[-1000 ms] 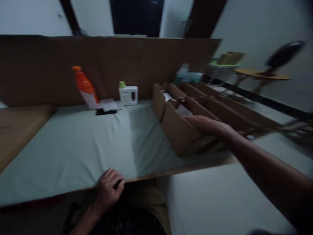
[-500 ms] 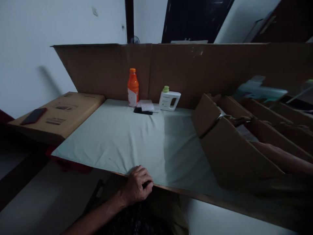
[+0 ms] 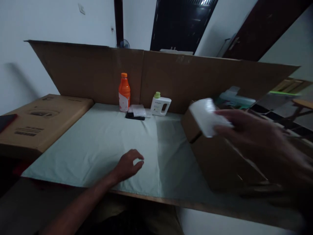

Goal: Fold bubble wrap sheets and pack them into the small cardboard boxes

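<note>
My right hand [image 3: 254,137], blurred by motion, pinches a flat white sheet-like piece [image 3: 204,117] that looks like plastic or bubble wrap. It hangs in the air over the front of the cardboard compartments [image 3: 227,163]. Above the pale green cloth [image 3: 102,140], my left hand [image 3: 129,164] is empty, its thumb and forefinger apart. Toward the back of the cloth stand an orange bottle [image 3: 124,93] and a white jug with a green cap [image 3: 157,106]. Between them, clear bubble wrap [image 3: 138,110] lies partly over a black phone-like slab [image 3: 135,117].
A flat cardboard box [image 3: 46,120] lies on the left, with a dark red-edged object [image 3: 7,121] on it. A tall cardboard panel [image 3: 93,75] closes off the back. Teal plastic items [image 3: 236,98] sit behind the compartments at right.
My right hand has come up out of the cardboard compartments with the white sheet. My left hand has left the table's front edge and moved forward over the cloth, fingers parting. The view has turned right.
</note>
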{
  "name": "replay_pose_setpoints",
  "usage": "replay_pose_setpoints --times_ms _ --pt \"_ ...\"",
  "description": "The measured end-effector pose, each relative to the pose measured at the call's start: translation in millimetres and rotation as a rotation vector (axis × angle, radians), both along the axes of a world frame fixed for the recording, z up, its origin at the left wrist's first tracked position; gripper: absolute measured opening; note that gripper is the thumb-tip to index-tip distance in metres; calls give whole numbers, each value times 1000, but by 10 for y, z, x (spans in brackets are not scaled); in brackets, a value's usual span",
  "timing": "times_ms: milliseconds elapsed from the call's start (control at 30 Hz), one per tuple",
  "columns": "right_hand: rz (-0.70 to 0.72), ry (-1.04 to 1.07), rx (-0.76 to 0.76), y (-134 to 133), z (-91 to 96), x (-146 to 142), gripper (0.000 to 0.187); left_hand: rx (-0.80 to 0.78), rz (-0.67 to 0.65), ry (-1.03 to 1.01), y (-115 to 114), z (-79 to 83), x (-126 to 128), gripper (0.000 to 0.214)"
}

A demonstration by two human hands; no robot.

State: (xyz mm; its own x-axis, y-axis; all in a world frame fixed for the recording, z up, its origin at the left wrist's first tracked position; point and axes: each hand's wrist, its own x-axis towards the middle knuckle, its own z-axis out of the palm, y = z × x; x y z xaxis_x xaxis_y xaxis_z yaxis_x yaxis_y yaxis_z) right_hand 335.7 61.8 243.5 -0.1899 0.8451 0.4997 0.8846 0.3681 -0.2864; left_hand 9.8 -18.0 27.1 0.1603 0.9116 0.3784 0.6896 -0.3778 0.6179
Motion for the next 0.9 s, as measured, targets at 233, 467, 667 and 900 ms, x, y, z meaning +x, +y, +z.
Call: replay_pose_setpoints --times_ms 233,467,667,900 --pt "132 -4 -242 1169 -428 -1767 48 -17 233 184 1177 -314 -263 28" --pt "266 -31 -296 2057 -741 -2797 47 4 264 228 1227 -583 -312 27" --pt "297 1 -195 1756 -456 -1853 29 16 256 219 1235 -619 -332 26" --pt "-189 -57 -169 1240 70 101 34 55 221 206 1224 -662 -371 44"
